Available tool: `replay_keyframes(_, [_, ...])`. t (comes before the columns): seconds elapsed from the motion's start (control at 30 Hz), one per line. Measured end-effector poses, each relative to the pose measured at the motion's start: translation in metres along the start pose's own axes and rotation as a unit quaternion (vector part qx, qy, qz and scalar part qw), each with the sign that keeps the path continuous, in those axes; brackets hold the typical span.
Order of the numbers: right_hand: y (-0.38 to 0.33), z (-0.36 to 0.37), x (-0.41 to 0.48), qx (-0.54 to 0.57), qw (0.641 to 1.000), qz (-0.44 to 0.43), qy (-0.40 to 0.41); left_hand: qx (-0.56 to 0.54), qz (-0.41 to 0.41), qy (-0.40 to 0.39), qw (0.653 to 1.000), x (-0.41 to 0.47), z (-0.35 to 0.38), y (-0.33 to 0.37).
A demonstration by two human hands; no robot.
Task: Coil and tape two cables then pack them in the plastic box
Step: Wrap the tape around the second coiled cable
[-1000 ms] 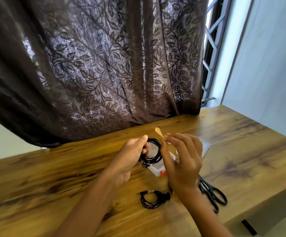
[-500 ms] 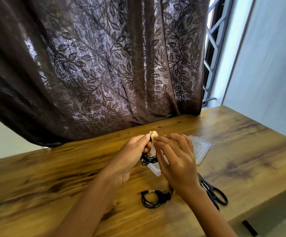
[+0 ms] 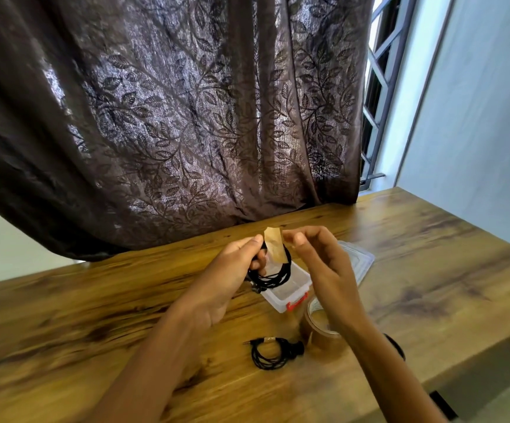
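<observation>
R hand point(image 3: 324, 270) now off tape strip point(image 3: 275, 248)

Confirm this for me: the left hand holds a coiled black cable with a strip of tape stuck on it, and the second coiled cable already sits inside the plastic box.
One part is wrong. The head view shows the second coiled cable lying on the wooden table, nearer the person than the plastic box, not inside it. The rest holds: the left hand holds a coiled black cable with a strip of tape stuck on it.
</observation>
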State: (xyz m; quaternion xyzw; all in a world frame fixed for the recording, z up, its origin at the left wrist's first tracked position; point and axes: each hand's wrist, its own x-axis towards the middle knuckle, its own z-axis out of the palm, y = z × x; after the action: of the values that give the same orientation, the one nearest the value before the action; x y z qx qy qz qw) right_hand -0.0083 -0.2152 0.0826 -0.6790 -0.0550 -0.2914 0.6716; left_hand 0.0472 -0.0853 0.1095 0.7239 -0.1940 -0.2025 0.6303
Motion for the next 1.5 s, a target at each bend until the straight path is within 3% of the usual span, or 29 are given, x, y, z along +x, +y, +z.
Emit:
replay_keyframes(0.13, [0.0, -0.007, 0.005, 0.056, 0.993, 0.069, -0.075, 0.0, 0.004, -0.011, 1.0, 0.001, 0.0, 0.0])
replay_keyframes(0.33, [-0.002, -0.01, 0.011, 0.038, 0.994, 0.046, -0.095, -0.031, -0.026, -0.003, 0.999, 0.002, 0.005, -0.002])
replay_keyframes(0.43, [-0.001, -0.011, 0.012, -0.013, 0.997, 0.021, -0.069, -0.069, -0.043, -0.017, 0.997, 0.003, 0.007, -0.003])
replay_keyframes(0.6, [0.001, -0.011, 0.011, -0.084, 0.996, -0.004, -0.018, -0.017, -0.009, -0.068, 0.998, -0.002, 0.007, -0.004])
replay_keyframes(0.83, [-0.004, -0.009, 0.009, -0.159, 0.987, -0.02, 0.014, 0.032, -0.007, -0.024, 0.999, -0.002, 0.009, -0.002])
replay_keyframes(1.0, [0.0, -0.002, 0.003, -0.3, 0.94, -0.154, 0.057, -0.041, -0.022, -0.017, 0.999, -0.002, 0.011, 0.001])
replay_keyframes(1.1, [0.004, -0.001, 0.003, -0.342, 0.92, -0.179, 0.074, -0.107, -0.032, -0.005, 0.994, -0.001, 0.012, 0.002])
replay_keyframes(1.37, [-0.004, -0.005, 0.007, -0.271, 0.956, -0.1, 0.047, -0.202, -0.041, -0.002, 0.979, -0.002, 0.011, 0.005])
replay_keyframes(1.5, [-0.008, -0.007, 0.007, -0.157, 0.987, 0.007, 0.024, -0.205, -0.044, 0.01, 0.978, -0.001, 0.009, 0.004])
